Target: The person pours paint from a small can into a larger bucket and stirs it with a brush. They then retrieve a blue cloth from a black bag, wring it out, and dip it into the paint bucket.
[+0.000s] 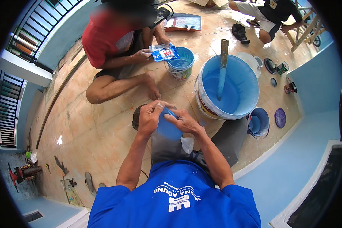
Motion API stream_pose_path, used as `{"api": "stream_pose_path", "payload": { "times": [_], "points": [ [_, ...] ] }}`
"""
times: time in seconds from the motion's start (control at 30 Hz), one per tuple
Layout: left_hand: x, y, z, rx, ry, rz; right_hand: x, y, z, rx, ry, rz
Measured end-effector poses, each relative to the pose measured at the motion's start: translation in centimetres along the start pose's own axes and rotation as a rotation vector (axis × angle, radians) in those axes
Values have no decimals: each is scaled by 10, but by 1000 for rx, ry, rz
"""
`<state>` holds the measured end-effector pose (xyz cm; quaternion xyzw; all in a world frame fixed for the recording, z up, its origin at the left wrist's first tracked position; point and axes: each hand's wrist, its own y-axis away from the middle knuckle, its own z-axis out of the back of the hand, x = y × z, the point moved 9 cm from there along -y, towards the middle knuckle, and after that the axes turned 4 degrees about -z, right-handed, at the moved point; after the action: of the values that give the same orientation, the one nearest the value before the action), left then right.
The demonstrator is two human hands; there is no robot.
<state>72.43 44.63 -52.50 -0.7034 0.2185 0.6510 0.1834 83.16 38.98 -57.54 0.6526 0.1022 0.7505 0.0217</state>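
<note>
A blue plastic pouch [168, 128] is held above the lap, gripped at its top by the fingers of the left hand [149, 118] and right hand [183, 121]. Just beyond, a large bucket [250, 97] of blue paint is stood, a stirring stick [222, 68] inside.

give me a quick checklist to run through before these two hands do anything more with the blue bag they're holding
1. Both hands on the blue bag: ok, left hand and right hand pinch its top edge.
2. Bag open: cannot tell, the fingers cover the top.
3. Large bucket within reach: ok, it stands just ahead to the right, holding blue paint.
4. Stir stick settled: ok, it leans in the paint with no hand on it.
5. Small blue bucket upright: ok, by the person's right knee.
6. Other person clear: ok, that person's hand holds a packet over another small bucket, apart from the bag.
</note>
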Motion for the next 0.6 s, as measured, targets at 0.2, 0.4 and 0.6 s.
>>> {"api": "stream_pose_path", "payload": {
  "times": [0.2,0.4,0.6],
  "points": [
    [74,16,18,-78,-199,58,-54,-3,-25,-37,113,-18],
    [97,11,23,30,-142,25,-77,-2,-29,-64,23,-63],
    [101,7,41,93,-61,84,-90,-3,-25,-55,-57,-177]
  ]
}}
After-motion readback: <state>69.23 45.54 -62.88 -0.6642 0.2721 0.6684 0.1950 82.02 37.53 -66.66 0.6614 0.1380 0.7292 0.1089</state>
